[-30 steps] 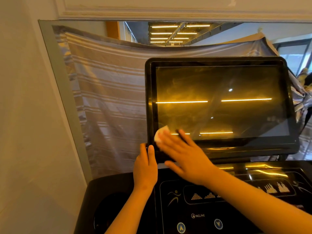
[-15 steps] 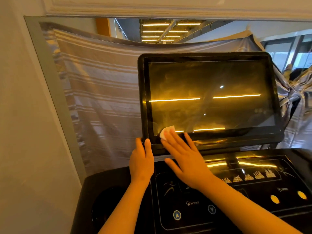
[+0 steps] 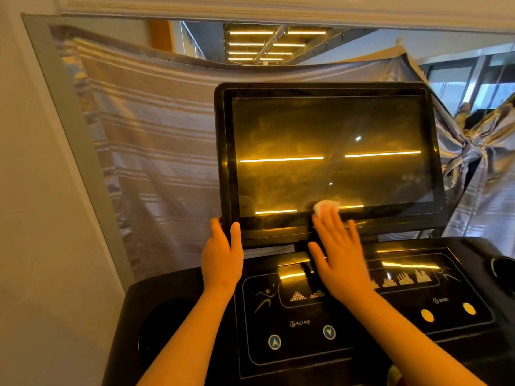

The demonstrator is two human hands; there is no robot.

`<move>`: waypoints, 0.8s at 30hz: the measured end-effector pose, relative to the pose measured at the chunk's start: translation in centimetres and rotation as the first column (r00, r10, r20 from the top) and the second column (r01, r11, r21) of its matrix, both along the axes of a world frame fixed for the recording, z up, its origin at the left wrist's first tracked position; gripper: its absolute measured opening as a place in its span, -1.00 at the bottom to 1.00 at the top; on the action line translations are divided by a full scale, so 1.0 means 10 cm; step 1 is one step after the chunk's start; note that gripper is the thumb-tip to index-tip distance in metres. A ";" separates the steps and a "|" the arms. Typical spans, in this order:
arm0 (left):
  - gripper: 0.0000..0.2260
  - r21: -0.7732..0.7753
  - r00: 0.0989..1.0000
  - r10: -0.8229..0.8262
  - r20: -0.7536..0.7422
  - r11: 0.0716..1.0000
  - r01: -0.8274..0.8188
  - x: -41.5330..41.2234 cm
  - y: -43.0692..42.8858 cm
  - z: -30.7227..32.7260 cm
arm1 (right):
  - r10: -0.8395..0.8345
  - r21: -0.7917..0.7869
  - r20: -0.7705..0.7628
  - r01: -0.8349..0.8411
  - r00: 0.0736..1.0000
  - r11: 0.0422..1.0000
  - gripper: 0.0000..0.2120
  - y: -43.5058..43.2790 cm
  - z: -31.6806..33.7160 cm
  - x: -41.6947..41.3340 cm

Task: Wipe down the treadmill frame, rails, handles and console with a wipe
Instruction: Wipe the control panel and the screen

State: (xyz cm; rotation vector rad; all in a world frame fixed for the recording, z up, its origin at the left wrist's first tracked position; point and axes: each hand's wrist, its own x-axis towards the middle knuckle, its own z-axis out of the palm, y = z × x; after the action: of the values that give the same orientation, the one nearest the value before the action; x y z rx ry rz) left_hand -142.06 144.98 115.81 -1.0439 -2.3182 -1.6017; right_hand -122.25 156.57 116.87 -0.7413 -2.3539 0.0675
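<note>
Pressure from the straight fingers of the right hand (image 3: 341, 263) pins a small white crumpled wipe (image 3: 325, 206) to the bottom edge of the glossy black console screen (image 3: 331, 151), near its middle. Limp and light, the wipe would likely bunch, so broad flat contact suits it. The left hand (image 3: 221, 256) clasps the screen's lower left corner, bracing a probably fragile panel.

One screen (image 3: 328, 126), one wipe (image 3: 325, 205), two hands (image 3: 221, 260) (image 3: 343, 264) (bare), four buttons (image 3: 274, 342) (image 3: 329, 332) (image 3: 427, 315) (image 3: 469, 308)

small white wipe (image 3: 325, 207) pressed flat against black console screen's (image 3: 328, 151) lower edge.
</note>
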 end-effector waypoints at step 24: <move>-0.52 -0.088 0.647 0.042 -0.761 0.982 -0.168 0.28 0.48 0.28 | 0.212 0.252 0.156 -0.246 0.965 0.936 -0.45 0.15 0.35 -0.38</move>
State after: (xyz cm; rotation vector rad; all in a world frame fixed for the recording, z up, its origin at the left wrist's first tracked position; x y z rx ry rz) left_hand -139.29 149.80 118.56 -1.2604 -1.8527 -0.6993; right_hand -126.05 158.04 120.42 -0.3451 -2.4953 -0.2028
